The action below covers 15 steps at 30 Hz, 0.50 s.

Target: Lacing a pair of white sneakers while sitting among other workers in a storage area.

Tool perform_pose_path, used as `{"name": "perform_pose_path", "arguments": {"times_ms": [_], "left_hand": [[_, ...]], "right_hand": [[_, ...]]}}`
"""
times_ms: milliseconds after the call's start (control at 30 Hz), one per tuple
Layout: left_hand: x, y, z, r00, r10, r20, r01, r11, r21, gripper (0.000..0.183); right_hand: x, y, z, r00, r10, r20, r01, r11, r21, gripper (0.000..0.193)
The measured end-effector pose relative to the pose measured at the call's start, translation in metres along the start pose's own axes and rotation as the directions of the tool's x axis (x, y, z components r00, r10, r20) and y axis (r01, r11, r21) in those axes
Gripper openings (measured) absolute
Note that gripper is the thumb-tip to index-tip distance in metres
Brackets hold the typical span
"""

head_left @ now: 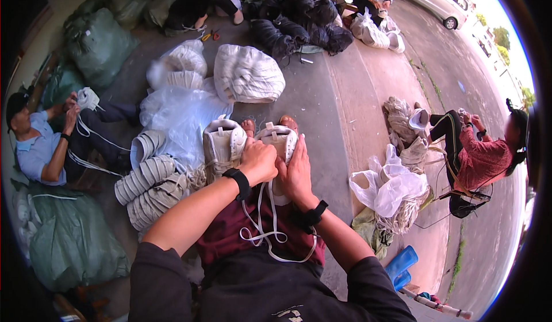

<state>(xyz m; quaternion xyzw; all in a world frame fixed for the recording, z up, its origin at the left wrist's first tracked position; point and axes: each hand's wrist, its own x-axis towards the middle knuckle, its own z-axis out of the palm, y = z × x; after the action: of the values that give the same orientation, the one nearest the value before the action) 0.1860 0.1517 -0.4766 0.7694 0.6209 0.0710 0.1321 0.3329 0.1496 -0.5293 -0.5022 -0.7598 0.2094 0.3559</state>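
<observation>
Over my lap are two off-white shoe uppers, the left one (223, 144) standing beside the right one (279, 137). My left hand (259, 160) is closed, knuckles up, at the inner edge of the right upper; what its fingers grip is hidden. Along that upper's outer side lies my right hand (296, 169), its fingers stretched out flat and its thumb toward the left hand. A loose white shoelace (265, 233) hangs from beneath my hands in loops over my maroon shorts.
Nested stacks of uppers (146, 178) and clear plastic (178, 118) lie on my left; a wrapped white bundle (248, 75) sits ahead. A plastic bag with laces (391, 187) lies to the right. Several other people work nearby. Green sacks (75, 241) line the left side.
</observation>
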Motion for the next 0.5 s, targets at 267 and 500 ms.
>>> {"name": "perform_pose_path", "arguments": {"times_ms": [267,500], "left_hand": [[0.013,0.002,0.004,0.989,0.046,-0.142,-0.057,0.996,-0.069,0.018],[0.026,0.003,-0.008,0.990,-0.047,-0.133,-0.010,0.916,-0.400,0.018]], "right_hand": [[-0.001,0.012,-0.004,0.999,0.017,-0.027,-0.018,1.000,-0.021,0.081],[0.001,0.022,-0.008,0.999,0.022,-0.031,-0.022,1.000,-0.020,0.080]]}}
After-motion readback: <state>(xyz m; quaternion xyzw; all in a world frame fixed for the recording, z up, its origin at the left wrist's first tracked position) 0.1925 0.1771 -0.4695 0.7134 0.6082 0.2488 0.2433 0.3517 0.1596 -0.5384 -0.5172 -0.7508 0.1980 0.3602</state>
